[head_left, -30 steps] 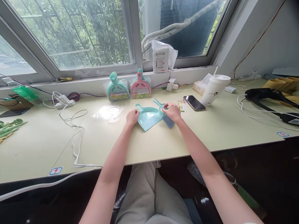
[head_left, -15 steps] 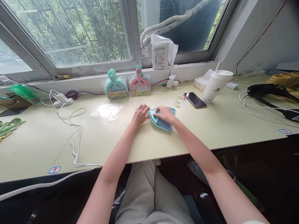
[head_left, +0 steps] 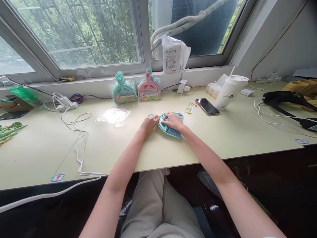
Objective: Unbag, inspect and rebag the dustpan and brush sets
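Observation:
A small teal dustpan (head_left: 162, 129) lies on the table in front of me, its handle pointing left. A matching brush with blue-grey bristles (head_left: 174, 133) is set into it, face up. My left hand (head_left: 149, 123) is closed around the handle, whose end shows just past the knuckles. My right hand (head_left: 174, 121) grips the brush head from above, fingers curled at its holes. The fingers partly cover where brush and pan meet. A clear plastic bag (head_left: 114, 116) lies flat to the left, and a small printed label card (head_left: 190, 107) lies to the right.
Packaged teal (head_left: 123, 88) and pink (head_left: 149, 90) dustpan sets lean against the sill. A phone (head_left: 207, 106), a lidded white cup (head_left: 230, 93) and a tissue pack (head_left: 215, 87) stand right. White cables (head_left: 81, 145) trail across the left; a black headset strap (head_left: 279, 100) lies far right.
The dustpan and brush have shifted slightly left and turned a little, so the handle's end now shows beyond my left hand. Both hands stay on them.

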`<state>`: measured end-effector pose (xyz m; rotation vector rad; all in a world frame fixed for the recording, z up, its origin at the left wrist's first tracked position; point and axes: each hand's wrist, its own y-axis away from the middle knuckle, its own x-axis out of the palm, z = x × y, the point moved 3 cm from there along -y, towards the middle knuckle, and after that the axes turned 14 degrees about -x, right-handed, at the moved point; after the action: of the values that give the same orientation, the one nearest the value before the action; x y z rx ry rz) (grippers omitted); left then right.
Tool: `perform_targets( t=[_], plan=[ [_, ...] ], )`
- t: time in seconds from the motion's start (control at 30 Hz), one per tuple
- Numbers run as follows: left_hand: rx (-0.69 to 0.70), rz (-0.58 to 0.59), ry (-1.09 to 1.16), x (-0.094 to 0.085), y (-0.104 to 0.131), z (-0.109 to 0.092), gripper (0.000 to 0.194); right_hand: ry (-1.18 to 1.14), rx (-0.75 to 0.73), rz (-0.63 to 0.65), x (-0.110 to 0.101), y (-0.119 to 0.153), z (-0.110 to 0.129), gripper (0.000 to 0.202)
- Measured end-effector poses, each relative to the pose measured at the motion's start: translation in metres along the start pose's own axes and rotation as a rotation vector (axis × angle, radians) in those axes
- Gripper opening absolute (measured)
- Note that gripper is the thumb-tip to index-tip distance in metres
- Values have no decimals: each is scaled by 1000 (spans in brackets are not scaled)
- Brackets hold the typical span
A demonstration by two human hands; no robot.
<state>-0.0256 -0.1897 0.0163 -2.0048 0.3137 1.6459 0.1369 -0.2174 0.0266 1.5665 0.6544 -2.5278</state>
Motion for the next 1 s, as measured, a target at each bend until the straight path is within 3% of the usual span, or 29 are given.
perform_targets(
  t=[0.1, 0.17, 0.27, 0.3, 0.33, 0.4, 0.47, 0.53, 0.6, 0.67, 0.73, 0.77, 0.83, 0.9, 1.0],
  plan=[
    [-16, -32, 90, -1, 1, 0, 31, 9, 31, -26, 1, -1, 2, 14],
    [-72, -128, 213, -7, 1, 0, 31, -12, 60, -79, -1, -1, 4, 14],
    [-230, -348, 563, -22, 1, -3, 37, -46, 122, -247, -8, 1, 4, 16],
    [-285, -348, 727, -24, 1, -5, 42, -50, 145, -315, -10, 2, 4, 17],
    [-325, -271, 903, -23, 0, -8, 46, -51, 163, -378, -13, 3, 3, 19],
    [-356, 59, 1219, -15, -3, -20, 47, -56, 167, -451, -16, 3, 1, 20],
    [-340, 376, 1407, -5, -3, -31, 43, -87, 113, -428, -17, 0, -2, 21],
    [-374, 464, 1493, 2, -4, -32, 35, -122, 67, -390, -18, -3, -11, 23],
    [-495, 395, 1530, 7, -7, -21, 28, -99, 124, -433, -22, -4, -29, 29],
    [-641, 285, 1541, 9, -9, -3, 23, 28, 304, -523, -27, 1, -54, 34],
    [-742, 161, 1563, 8, -11, 17, 20, 125, 460, -471, -27, 6, -76, 42],
    [-780, 108, 1589, 7, -11, 26, 20, 124, 498, -386, -24, 7, -84, 46],
    [-810, 39, 1697, 5, -10, 40, 20, 78, 435, -197, -17, 7, -89, 47],
    [-810, -22, 1826, 3, -9, 51, 20, -5, 241, -58, -12, 5, -80, 51],
    [-854, -182, 1944, 1, -6, 64, 18, -122, -16, 31, -11, 2, -57, 51]
  ],
)
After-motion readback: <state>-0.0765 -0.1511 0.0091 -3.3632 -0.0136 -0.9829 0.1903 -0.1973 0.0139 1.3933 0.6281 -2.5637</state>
